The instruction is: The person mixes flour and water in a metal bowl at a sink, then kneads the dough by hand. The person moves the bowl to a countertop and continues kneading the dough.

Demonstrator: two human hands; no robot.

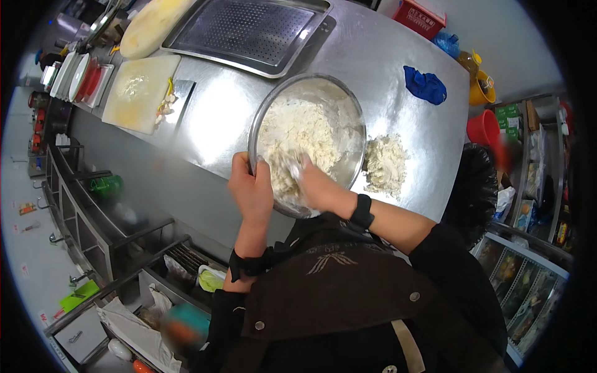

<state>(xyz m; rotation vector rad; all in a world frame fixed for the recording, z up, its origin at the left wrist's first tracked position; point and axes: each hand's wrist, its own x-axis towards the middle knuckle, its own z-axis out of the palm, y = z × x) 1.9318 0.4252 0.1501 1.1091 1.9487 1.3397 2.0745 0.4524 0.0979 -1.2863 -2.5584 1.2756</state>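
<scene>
A round metal bowl point(353, 105) at the near edge of the steel worktable holds a crumbly, floury dough point(308, 126). My left hand point(252, 184) grips the bowl's rim at its left side, thumb inside. Down in the bowl, my right hand point(317, 184) has its fingers in the dough; they are blurred and floury, so whether they close on any of it is unclear. Directly right of the bowl lies a rough heap of shaggy dough point(387, 165) on the steel. Both wrists wear black bands.
Beyond the bowl sits a perforated metal tray point(252, 35). A white cutting board point(135, 93) and a cleaver point(179, 105) with chopped pieces lie on the left. A blue cloth point(424, 85) rests at the right; a black bin bag point(471, 186) hangs beside the table.
</scene>
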